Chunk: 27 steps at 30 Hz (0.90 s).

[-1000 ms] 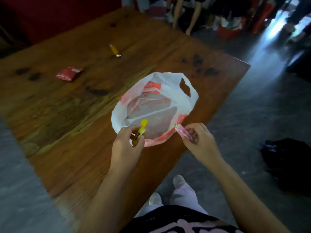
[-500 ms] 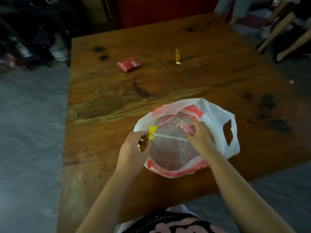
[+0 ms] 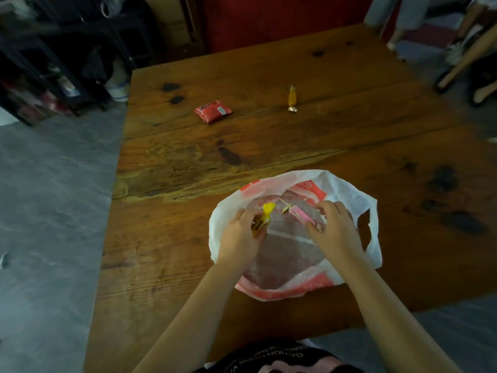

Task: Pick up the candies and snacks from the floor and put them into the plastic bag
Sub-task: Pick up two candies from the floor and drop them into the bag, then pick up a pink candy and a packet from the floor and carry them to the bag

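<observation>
A white and red plastic bag [image 3: 347, 192] lies open on a low wooden platform [image 3: 188, 238]. My left hand [image 3: 239, 238] grips a yellow-wrapped candy [image 3: 262, 218] over the bag's left rim. My right hand [image 3: 336, 227] holds a pink-wrapped candy [image 3: 301, 215] above the bag's mouth. Farther off on the wood lie a red snack packet [image 3: 213, 110] and a small orange candy [image 3: 292, 99].
Grey floor [image 3: 48, 211] runs along the left and near right of the platform. Dark shelving and clutter [image 3: 53, 63] stand at the back left, a red panel [image 3: 269, 17] at the back, and other people's legs [image 3: 470, 49] at the far right.
The view has swung round to face the platform squarely. Both hands, each still gripping its candy, have come from the bag's near rim to over its open mouth.
</observation>
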Available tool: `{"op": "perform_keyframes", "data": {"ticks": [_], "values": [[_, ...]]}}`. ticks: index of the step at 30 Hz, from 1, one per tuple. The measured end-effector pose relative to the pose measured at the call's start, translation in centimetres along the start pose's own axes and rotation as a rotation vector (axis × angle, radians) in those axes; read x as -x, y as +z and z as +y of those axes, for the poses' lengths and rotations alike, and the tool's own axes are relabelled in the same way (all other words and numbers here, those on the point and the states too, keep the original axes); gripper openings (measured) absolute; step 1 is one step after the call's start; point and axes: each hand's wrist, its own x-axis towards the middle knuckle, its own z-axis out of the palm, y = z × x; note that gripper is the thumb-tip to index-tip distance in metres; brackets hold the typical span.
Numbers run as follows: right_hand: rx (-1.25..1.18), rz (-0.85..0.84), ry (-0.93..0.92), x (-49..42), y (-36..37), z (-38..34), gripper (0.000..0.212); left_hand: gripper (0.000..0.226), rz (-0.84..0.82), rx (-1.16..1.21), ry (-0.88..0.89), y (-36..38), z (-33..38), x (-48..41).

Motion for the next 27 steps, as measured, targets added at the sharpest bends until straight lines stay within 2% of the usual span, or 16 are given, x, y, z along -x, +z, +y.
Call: {"op": "perform_keyframes", "data": {"ticks": [4,9,14,16,17,19,20,22,27], "values": [[-0.030,0.058,-0.063,1.4,-1.0,0.8,0.036,0.032,-0.005,-0.110,-0.005,1.9,1.0,-1.5],[-0.026,0.053,-0.092,2.1,-1.8,1.2,0.031,0.034,-0.049,-0.317,0.014,4.0,0.1,-1.9],[-0.044,0.030,-0.142,2.0,-1.4,0.4,0.029,0.040,-0.074,-0.344,0.002,3.7,0.0,-0.6],[-0.052,-0.082,-0.300,1.4,0.6,-2.9,0.030,0.041,0.057,-0.283,-0.132,-0.2,-1.6,1.7],[-0.043,-0.081,-0.289,1.4,-0.1,-3.0,0.031,0.040,0.078,-0.299,-0.098,-0.6,-1.2,1.8],[-0.051,-0.214,-0.496,2.1,2.6,-8.4,0.033,0.036,0.298,-0.347,-0.172,-6.0,-4.2,6.2],[-0.033,-0.209,-0.496,2.3,2.5,-8.3,0.032,0.035,0.351,-0.367,-0.107,-6.6,-4.2,7.0],[-0.004,-0.185,-0.507,2.4,2.3,-8.6,0.031,0.032,0.366,-0.409,-0.090,-7.8,-4.3,8.9],[-0.005,-0.187,-0.569,3.5,2.8,-9.2,0.033,0.032,0.373,-0.468,-0.210,-9.8,-5.6,12.3]]}}
